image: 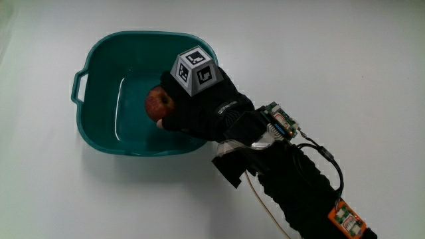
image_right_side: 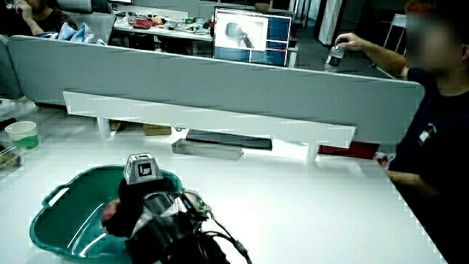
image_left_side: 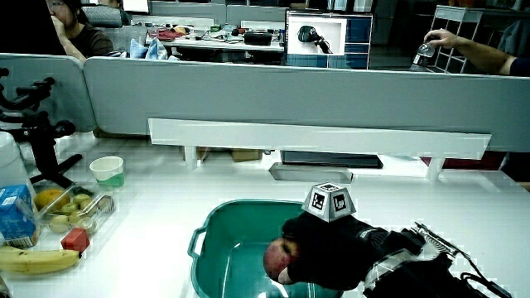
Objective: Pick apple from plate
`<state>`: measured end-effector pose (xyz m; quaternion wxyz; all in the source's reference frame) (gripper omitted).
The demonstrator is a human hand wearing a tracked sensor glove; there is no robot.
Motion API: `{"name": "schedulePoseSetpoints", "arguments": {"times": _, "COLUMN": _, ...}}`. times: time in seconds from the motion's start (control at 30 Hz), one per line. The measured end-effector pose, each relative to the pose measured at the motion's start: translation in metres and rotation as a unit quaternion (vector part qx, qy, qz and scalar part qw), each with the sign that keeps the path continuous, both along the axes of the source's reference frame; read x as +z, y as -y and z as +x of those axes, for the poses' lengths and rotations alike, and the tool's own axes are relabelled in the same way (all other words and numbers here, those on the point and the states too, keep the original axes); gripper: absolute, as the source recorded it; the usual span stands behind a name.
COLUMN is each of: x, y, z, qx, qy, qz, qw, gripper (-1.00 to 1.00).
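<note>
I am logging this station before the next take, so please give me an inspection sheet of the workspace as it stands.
Surface: white table, bare around the basin.
Job's things: red apple inside a teal plastic basin with handles; no plate seen.
Clutter: in a side view, a banana, a clear tray of fruit, a small red block, a blue carton and a white cup at the table's edge.
Grip: black gloved hand in the basin, fingers closed on the apple.
Cables: black wires along the forearm.
Surroundings: low grey partition, a monitor above it.
</note>
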<state>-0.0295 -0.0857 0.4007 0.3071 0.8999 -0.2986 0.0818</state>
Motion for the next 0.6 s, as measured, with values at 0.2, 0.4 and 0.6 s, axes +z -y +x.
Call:
{"name": "schedulePoseSetpoints", "arguments": {"times": 0.2, "x": -0.025, "y": -0.001, "z": 0.009, "qx": -0.001, "qy": 0.012, "qz": 0.017, "qw": 0.9998, "gripper": 1.00}}
{"name": "schedulePoseSetpoints", "arguments": {"times": 0.4, "x": -0.047, "y": 0.000, "z": 0.022, "qx": 0.002, "qy": 0.019, "qz": 0.031, "qw": 0.9993, "gripper": 1.00}}
{"name": "schedulePoseSetpoints", "arguments": {"times": 0.6, "x": -0.051, "y": 0.003, "z": 0.041, "qx": 0.012, "qy": 0.033, "qz": 0.019, "qw": 0.9992, "gripper": 1.00}}
